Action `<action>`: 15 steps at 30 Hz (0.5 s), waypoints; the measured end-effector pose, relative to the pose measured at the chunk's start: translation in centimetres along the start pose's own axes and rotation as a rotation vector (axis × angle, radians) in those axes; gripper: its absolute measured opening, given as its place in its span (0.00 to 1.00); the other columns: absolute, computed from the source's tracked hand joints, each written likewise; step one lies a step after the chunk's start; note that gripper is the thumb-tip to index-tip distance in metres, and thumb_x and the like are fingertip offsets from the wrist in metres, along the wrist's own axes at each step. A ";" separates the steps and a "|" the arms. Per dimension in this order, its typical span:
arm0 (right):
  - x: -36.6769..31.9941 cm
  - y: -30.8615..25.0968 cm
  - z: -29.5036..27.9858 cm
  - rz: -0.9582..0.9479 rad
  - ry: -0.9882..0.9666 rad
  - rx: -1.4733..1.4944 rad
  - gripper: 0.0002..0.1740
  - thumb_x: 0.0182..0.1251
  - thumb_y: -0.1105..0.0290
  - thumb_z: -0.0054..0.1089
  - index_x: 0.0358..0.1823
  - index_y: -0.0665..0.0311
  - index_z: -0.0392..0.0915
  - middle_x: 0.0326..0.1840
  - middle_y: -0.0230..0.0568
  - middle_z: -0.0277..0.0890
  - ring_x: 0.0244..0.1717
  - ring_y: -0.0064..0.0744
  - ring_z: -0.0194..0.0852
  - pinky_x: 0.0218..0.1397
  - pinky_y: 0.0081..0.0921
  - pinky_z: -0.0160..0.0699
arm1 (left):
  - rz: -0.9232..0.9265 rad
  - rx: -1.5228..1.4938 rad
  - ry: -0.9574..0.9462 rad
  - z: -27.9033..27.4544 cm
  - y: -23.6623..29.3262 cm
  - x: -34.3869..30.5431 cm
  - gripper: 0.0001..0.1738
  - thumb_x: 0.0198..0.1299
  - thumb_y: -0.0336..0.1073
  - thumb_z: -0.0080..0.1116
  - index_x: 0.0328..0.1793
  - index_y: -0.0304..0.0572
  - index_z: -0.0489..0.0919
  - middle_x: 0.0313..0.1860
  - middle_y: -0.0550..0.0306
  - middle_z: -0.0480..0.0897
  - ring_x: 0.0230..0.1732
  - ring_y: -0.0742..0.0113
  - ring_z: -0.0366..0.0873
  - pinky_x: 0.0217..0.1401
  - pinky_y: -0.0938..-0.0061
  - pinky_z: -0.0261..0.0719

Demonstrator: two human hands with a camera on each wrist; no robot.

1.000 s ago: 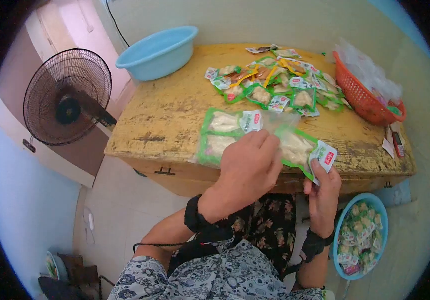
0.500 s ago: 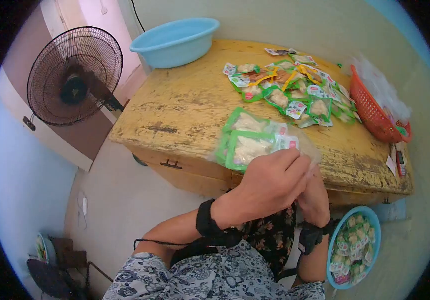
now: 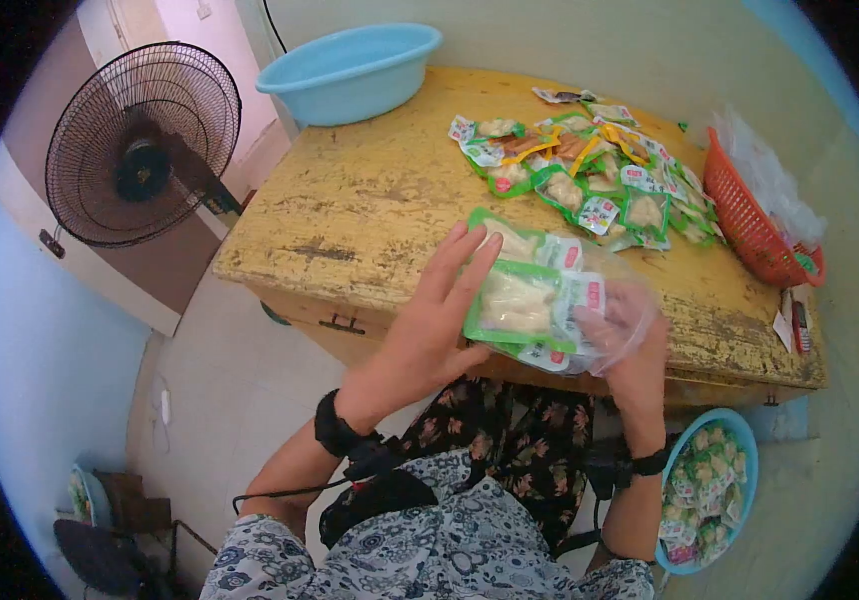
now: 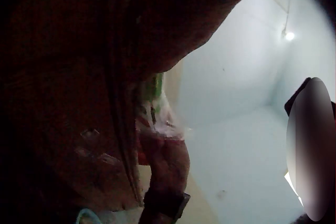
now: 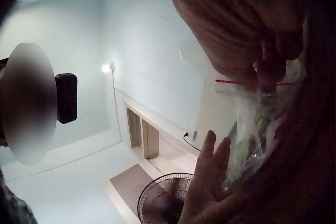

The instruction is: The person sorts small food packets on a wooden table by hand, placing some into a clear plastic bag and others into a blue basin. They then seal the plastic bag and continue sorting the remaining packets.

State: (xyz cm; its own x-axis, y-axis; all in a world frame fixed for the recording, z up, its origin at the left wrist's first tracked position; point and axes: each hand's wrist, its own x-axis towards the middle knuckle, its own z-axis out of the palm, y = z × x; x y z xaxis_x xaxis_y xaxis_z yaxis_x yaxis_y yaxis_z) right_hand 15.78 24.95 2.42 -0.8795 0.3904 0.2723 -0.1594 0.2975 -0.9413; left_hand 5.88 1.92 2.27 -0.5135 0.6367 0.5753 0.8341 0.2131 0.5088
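Note:
A clear plastic bag [image 3: 615, 268] lies over the front edge of the yellow table, with several green-edged food packets [image 3: 518, 305] in it. My right hand [image 3: 642, 355] holds the bag at its right end, fingers seen through the film. In the right wrist view a red strip [image 5: 228, 81] runs along the bag's mouth, right by the curled fingers of that hand. At the bag's left end is my left hand [image 3: 418, 330], its fingers straight and spread, fingertips over the packets' edge and thumb near the lower corner. The left wrist view is mostly dark.
Loose food packets [image 3: 560, 190] are heaped at the back of the table [image 3: 350, 200]. A red basket [image 3: 740, 215] with plastic bags stands at right, a blue basin [image 3: 350, 75] at back left. A basin of packets [image 3: 753, 480] sits low at right; a fan [image 3: 140, 150] stands left.
A packet held by the right hand has gone into the bag beside the others. My left hand has let go of the bag's mouth and moved left to its far end.

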 end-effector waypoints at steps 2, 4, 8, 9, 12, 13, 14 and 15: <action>0.6 -0.6 0.7 0.063 -0.042 0.035 0.17 0.66 0.72 0.71 0.53 0.72 0.80 0.46 0.44 0.87 0.45 0.30 0.86 0.49 0.29 0.86 | -0.023 -0.024 0.045 0.8 0.3 0.5 0.58 0.47 0.26 0.75 0.86 0.41 0.56 0.83 0.37 0.56 0.86 0.34 0.48 0.86 0.51 0.53; 1.4 -0.6 1.2 0.079 -0.054 0.043 0.17 0.66 0.72 0.71 0.53 0.72 0.80 0.47 0.44 0.87 0.45 0.30 0.86 0.49 0.29 0.86 | -0.048 -0.026 0.095 1.6 0.5 1.0 0.58 0.47 0.24 0.73 0.86 0.40 0.56 0.83 0.36 0.56 0.86 0.34 0.47 0.86 0.51 0.53; 3.4 0.5 1.5 0.062 -0.035 0.028 0.17 0.67 0.72 0.69 0.54 0.71 0.80 0.47 0.44 0.86 0.44 0.29 0.86 0.46 0.28 0.86 | -0.104 0.025 0.086 2.5 0.2 2.0 0.57 0.47 0.27 0.74 0.85 0.38 0.56 0.84 0.36 0.55 0.86 0.35 0.45 0.87 0.50 0.50; 3.8 0.6 1.3 0.069 -0.035 0.030 0.16 0.67 0.72 0.69 0.54 0.71 0.80 0.47 0.43 0.86 0.44 0.29 0.86 0.45 0.27 0.86 | -0.099 0.076 0.050 2.6 -0.2 2.3 0.56 0.49 0.30 0.74 0.85 0.37 0.56 0.84 0.36 0.54 0.87 0.36 0.44 0.87 0.50 0.49; 3.9 1.5 0.3 -0.036 0.043 -0.078 0.14 0.71 0.72 0.65 0.54 0.71 0.79 0.45 0.41 0.86 0.43 0.27 0.85 0.44 0.25 0.85 | -0.048 0.159 -0.070 1.4 -0.2 3.3 0.54 0.55 0.41 0.74 0.85 0.37 0.57 0.85 0.37 0.55 0.87 0.37 0.44 0.87 0.50 0.49; 3.7 1.7 -0.2 -0.053 0.081 -0.100 0.13 0.72 0.72 0.64 0.54 0.71 0.78 0.44 0.40 0.86 0.43 0.26 0.85 0.44 0.24 0.85 | -0.024 0.177 -0.115 0.6 -0.2 3.5 0.53 0.57 0.45 0.73 0.85 0.37 0.57 0.84 0.37 0.56 0.87 0.37 0.44 0.87 0.50 0.49; 2.9 2.1 -0.9 -0.042 0.138 -0.098 0.12 0.73 0.72 0.62 0.53 0.70 0.78 0.43 0.39 0.85 0.43 0.25 0.85 0.44 0.23 0.84 | -0.015 0.136 -0.097 0.0 -0.7 3.9 0.51 0.59 0.47 0.72 0.84 0.37 0.59 0.83 0.36 0.58 0.86 0.36 0.46 0.86 0.50 0.51; 2.4 2.3 -1.3 -0.027 0.193 -0.094 0.11 0.74 0.73 0.61 0.53 0.70 0.78 0.43 0.37 0.85 0.42 0.24 0.84 0.43 0.22 0.84 | -0.010 0.094 -0.081 -0.8 -1.3 4.3 0.50 0.60 0.48 0.71 0.83 0.37 0.60 0.82 0.36 0.60 0.86 0.35 0.48 0.86 0.50 0.52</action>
State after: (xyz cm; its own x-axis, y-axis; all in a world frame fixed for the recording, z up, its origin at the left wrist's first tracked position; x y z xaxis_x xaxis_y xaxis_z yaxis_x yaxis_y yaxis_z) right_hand 13.86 27.70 1.15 -0.7721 0.5378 0.3384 -0.1309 0.3865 -0.9129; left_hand 2.40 3.81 4.63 -0.5068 0.6910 0.5154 0.8465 0.2857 0.4493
